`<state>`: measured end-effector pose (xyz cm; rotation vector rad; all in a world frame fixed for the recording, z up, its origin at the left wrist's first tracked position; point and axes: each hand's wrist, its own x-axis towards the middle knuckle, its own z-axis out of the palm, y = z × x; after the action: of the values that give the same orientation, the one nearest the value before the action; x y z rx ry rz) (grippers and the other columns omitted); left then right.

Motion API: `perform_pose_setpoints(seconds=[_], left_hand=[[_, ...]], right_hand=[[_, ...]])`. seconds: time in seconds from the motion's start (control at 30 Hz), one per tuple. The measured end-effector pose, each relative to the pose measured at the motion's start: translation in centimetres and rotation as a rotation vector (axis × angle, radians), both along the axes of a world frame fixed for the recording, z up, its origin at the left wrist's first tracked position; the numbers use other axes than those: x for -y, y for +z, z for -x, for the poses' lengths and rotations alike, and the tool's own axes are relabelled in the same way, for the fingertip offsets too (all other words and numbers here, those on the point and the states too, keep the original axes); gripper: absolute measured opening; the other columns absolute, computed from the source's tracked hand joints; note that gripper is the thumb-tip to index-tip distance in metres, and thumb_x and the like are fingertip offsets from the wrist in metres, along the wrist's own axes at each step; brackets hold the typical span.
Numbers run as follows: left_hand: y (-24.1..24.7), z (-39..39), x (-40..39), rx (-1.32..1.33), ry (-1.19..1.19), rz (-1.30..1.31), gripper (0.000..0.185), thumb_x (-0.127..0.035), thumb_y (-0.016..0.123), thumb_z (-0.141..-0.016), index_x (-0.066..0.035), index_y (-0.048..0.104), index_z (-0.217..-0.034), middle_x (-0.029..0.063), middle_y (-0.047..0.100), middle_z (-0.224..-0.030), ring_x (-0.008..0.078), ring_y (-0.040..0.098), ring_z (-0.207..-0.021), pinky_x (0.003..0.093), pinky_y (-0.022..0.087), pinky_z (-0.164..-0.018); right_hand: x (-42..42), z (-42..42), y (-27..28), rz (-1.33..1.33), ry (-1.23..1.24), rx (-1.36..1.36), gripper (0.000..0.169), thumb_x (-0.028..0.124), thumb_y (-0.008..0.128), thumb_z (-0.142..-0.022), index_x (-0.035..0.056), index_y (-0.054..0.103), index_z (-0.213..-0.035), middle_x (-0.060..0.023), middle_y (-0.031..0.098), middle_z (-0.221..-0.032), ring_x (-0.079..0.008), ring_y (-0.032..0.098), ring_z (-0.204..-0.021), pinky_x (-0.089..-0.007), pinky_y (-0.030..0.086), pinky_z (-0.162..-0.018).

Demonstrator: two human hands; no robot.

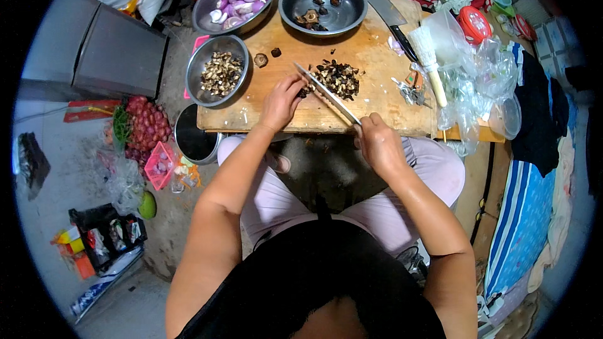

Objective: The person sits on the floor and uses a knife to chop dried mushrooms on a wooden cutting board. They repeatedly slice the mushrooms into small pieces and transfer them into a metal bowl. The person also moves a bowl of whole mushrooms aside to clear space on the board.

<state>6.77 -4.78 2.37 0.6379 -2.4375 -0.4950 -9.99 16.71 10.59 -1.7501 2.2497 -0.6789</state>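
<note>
My right hand [380, 143] grips the handle of a kitchen knife, whose blade [330, 95] slants up and left across the wooden cutting board [226, 117]. Left of the blade, my left hand [281, 102] has bent fingers pressed on a dark mushroom piece [306, 90], partly hidden by the fingertips. Chopped dark mushrooms [340, 77] lie in a loose pile just beyond the blade. Two whole mushroom caps, one brownish [260, 60] and one darker [276, 52], sit apart to the left. A small steel bowl [191, 77] at the board's left holds diced mushrooms [221, 73].
At the back are a steel bowl [351, 16] with a few mushrooms and a steel basin [202, 14] of peeled shallots. A cleaver [387, 8], a white brush [426, 52], keys [414, 87] and plastic bags [490, 70] crowd the right. A dark-topped pot [194, 132] stands below left.
</note>
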Motion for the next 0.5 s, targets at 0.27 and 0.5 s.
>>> perform_pose_setpoints(seconds=[0.27,0.5], left_hand=[[0.2,-0.6,1.5,0.277,-0.206,-0.096,0.028,-0.01,0.07,-0.08,-0.01,0.071,-0.108,0.0079,0.067,-0.116,0.0299,0.062,-0.106,0.0392,0.052,-0.088],[1.0,0.3,2.7,0.272,-0.343,0.085,0.023,-0.015,0.07,-0.081,-0.012,0.074,-0.104,0.0066,0.067,-0.118,0.0287,0.064,-0.102,0.0391,0.054,-0.085]], right_hand=[[-1.5,1.8,-0.4,0.031,-0.066,0.106,0.016,0.012,0.06,-0.093,-0.002,0.056,-0.086,-0.0228,0.056,-0.084,-0.0451,0.061,-0.072,-0.051,0.05,-0.064],[-1.9,2.0,-0.3,0.001,-0.085,0.099,0.017,0.011,0.061,-0.093,-0.0026,0.056,-0.084,-0.0236,0.057,-0.083,-0.045,0.061,-0.072,-0.0507,0.051,-0.064]])
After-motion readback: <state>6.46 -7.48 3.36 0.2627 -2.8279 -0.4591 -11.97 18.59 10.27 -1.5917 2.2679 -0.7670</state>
